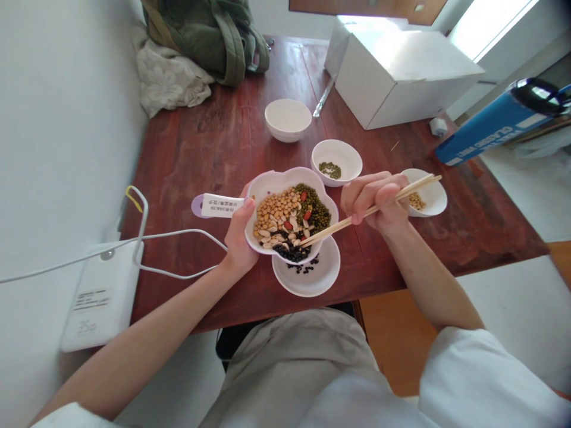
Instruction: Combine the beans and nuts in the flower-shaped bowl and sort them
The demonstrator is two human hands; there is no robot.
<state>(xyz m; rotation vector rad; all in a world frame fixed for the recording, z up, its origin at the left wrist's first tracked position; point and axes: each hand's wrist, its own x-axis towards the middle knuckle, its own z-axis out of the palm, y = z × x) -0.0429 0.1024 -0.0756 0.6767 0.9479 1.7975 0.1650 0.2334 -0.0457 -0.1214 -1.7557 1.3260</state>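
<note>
My left hand grips the left side of a flower-shaped bowl with a labelled handle, its thumb over the rim. Soybeans, green mung beans, black beans, pale split nuts and a few red ones lie in it. Wooden chopsticks are held in my right hand, their tips among the black beans. Below and partly hidden by that bowl is a white bowl with some black beans. A bowl with mung beans stands behind; another bowl with soybeans is beyond my right hand.
A white bowl stands farther back on the red-brown table. A white box, a blue bottle and a green bag are around the edges. A white cable runs near my left forearm.
</note>
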